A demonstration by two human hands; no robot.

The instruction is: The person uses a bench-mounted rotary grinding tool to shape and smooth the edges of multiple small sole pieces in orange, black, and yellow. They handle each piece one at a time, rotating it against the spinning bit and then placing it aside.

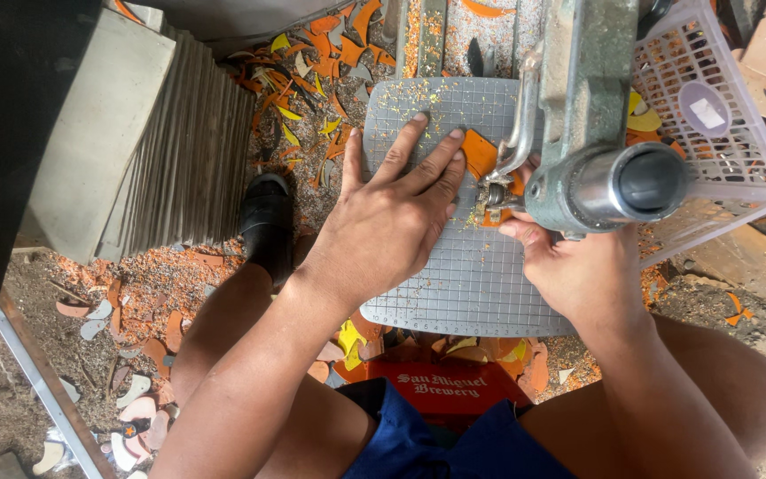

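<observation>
My left hand (392, 213) lies flat on the grey gridded saw table (454, 284), fingers spread, with its fingertips pressing the edge of an orange sheet piece (479, 151). My right hand (578, 266) grips the same orange piece from the right, partly hidden under the machine's grey metal arm (596, 115). The blade and its clamp (494, 191) meet the orange piece between my two hands. Sawdust speckles the table.
A white plastic basket (720, 133) with cut pieces stands at the right. A stack of grey sheets (183, 151) leans at the left. Orange, yellow and grey offcuts litter the ground (135, 293). My foot in a black sandal (268, 222) rests below the table. A red crate (441, 390) is under me.
</observation>
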